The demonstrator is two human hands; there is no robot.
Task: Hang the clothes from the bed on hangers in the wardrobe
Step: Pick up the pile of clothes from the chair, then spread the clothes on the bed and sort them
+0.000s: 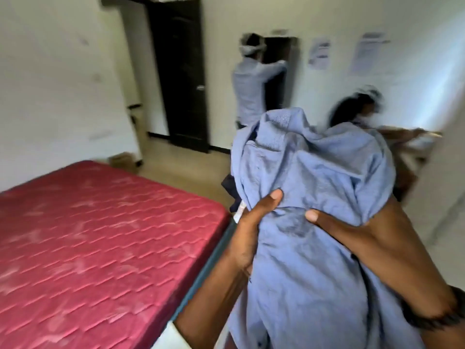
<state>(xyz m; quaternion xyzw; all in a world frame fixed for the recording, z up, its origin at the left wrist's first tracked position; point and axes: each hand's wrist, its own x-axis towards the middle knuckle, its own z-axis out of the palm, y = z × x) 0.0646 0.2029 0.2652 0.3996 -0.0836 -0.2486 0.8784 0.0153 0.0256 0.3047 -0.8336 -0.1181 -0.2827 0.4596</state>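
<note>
Both hands are carrying a bundled blue shirt beside the red mattress: left hand and right hand each have their grip clamped on the cloth. Dark garments underneath are probably at risk of slipping out.

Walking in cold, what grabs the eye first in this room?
A bundle of blue clothes fills the lower right foreground, gripped by the left hand and right hand. To the left lies a bare red mattress. Behind, a person stands at the far wall.
</note>
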